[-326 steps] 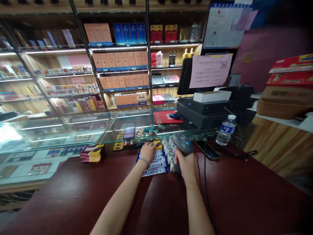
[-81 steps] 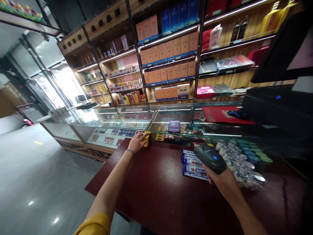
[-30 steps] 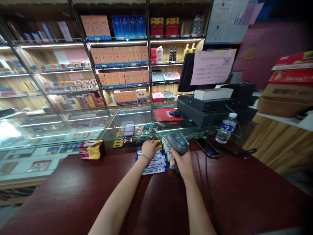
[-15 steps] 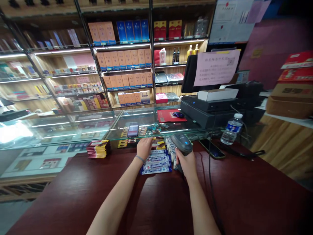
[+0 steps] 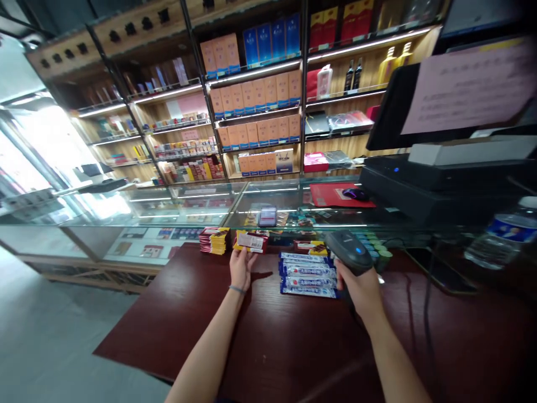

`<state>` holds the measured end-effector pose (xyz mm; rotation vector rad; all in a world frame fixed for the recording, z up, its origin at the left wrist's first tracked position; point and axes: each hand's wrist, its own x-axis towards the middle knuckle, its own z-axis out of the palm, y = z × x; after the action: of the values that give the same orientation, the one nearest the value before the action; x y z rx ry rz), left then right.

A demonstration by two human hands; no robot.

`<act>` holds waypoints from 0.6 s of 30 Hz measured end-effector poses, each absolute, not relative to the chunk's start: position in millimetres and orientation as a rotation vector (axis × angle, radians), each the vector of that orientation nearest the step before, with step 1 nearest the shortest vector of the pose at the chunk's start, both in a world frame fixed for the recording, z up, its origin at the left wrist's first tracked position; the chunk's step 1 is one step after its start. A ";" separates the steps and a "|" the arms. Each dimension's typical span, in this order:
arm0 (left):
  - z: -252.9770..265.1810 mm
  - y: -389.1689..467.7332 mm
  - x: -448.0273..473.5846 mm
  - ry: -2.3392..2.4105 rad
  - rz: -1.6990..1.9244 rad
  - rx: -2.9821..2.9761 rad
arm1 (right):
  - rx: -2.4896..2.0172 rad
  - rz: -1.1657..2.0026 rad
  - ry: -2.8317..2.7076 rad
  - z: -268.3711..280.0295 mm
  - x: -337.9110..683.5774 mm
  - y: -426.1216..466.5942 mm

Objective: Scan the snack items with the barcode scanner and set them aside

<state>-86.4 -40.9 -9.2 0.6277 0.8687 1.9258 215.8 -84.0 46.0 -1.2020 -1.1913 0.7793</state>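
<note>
My left hand [image 5: 241, 271] is closed on a flat red-and-yellow snack packet [image 5: 250, 242], its pale label side facing me, held just above the table. Beside it on the left stands a stack of similar packets [image 5: 215, 240]. My right hand [image 5: 361, 285] grips a dark barcode scanner [image 5: 349, 251] with a blue light on top. Between the hands, a row of blue-and-white stick packets [image 5: 308, 275] lies on the table. Behind these lies another red-and-yellow packet [image 5: 312, 247]. Several small greenish cylinders [image 5: 380, 252] sit behind the scanner, partly hidden.
A glass display case [image 5: 201, 201] runs behind the brown table [image 5: 168, 324]. At the right stand a monitor with a paper sheet [image 5: 465, 84], a phone [image 5: 440, 271] and a water bottle [image 5: 501, 235]. A cable [image 5: 427, 305] crosses the right side. Stocked shelves [image 5: 255, 115] line the wall.
My left hand has moved left from behind the stick packets and now holds a red-and-yellow packet. The scanner stays in my right hand. The view has turned left.
</note>
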 end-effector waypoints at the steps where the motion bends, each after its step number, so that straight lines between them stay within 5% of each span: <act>1: -11.5 -41.9 -90.4 0.852 1.930 0.580 | -1.211 0.819 -1.205 45.7 211.2 -85.7; 18: -29.8 -35.0 -113.4 0.765 2.036 0.314 | -1.145 0.723 -1.894 9.1 139.9 -111.3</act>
<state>-113.4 -35.0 -29.8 0.3144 0.7646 2.0363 139.9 -111.3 9.1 -1.1445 -1.8942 0.7227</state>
